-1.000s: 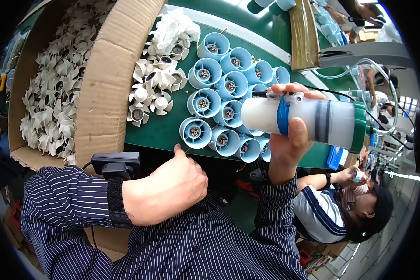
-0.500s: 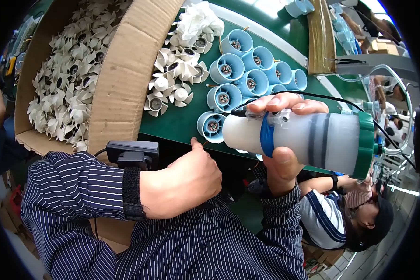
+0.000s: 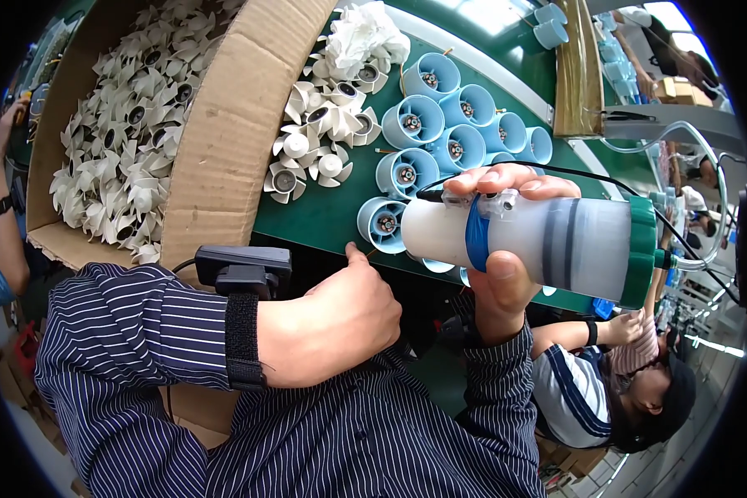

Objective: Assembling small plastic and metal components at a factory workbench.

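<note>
My right hand is wrapped round a thick translucent white cylinder with a green cap, thumb below and fingers over the top. Blue tape circles the cylinder, which lies sideways across the view; a clear hose and a black cable run from it. My left hand is curled at the table's near edge, back upward, one digit pointing at the edge; most of its fingers are hidden. Just beyond it stands a light-blue round motor housing with a motor inside. Several more such housings stand behind, partly covered by the cylinder.
A cardboard box full of white fan blades stands at left. More loose fan blades and a crumpled white bag lie on the green table. Other people work at far left and right.
The view has shifted slightly. Both hands keep their poses, and the cylinder stays in my right hand. At far left, a co-worker's arm has come further into view.
</note>
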`<state>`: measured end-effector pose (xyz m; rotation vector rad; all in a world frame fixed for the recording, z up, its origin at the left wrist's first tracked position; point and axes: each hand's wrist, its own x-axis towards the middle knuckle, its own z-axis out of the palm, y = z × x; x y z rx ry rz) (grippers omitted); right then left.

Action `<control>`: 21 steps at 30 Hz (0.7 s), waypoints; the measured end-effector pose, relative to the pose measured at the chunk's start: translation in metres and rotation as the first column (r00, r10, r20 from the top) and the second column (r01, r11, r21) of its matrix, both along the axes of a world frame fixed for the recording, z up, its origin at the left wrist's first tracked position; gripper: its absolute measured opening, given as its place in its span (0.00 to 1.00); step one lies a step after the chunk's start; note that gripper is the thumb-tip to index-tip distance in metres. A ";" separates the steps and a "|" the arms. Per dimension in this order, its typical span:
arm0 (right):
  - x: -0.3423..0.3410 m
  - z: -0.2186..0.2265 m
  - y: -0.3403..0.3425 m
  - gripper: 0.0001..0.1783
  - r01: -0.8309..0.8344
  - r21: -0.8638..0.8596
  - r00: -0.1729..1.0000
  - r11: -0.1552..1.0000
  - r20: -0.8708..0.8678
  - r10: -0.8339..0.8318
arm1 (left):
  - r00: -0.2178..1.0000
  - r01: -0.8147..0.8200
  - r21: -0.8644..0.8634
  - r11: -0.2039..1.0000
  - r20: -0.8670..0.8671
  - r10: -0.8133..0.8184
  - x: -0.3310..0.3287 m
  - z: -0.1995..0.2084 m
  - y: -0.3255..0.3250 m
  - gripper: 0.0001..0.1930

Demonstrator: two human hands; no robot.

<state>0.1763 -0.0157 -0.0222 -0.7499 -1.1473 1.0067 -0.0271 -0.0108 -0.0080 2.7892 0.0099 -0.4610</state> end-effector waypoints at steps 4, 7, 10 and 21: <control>0.001 0.000 -0.001 0.39 -0.012 0.011 0.999 1.000 0.029 0.012 | 1.000 0.002 0.007 1.000 0.013 -0.002 -0.002 0.001 0.000 0.12; 0.002 0.009 -0.002 0.39 0.011 0.036 1.000 0.999 0.007 -0.011 | 1.000 0.012 0.012 1.000 0.015 -0.012 -0.002 0.001 0.000 0.12; 0.007 0.022 0.002 0.38 0.057 0.049 0.998 0.997 -0.005 -0.056 | 1.000 0.023 0.014 1.000 0.011 -0.023 -0.002 0.000 0.000 0.13; 0.008 0.026 0.044 0.33 0.036 0.003 0.999 0.999 0.022 -0.036 | 1.000 0.022 0.041 0.999 0.004 -0.022 -0.007 0.002 -0.002 0.13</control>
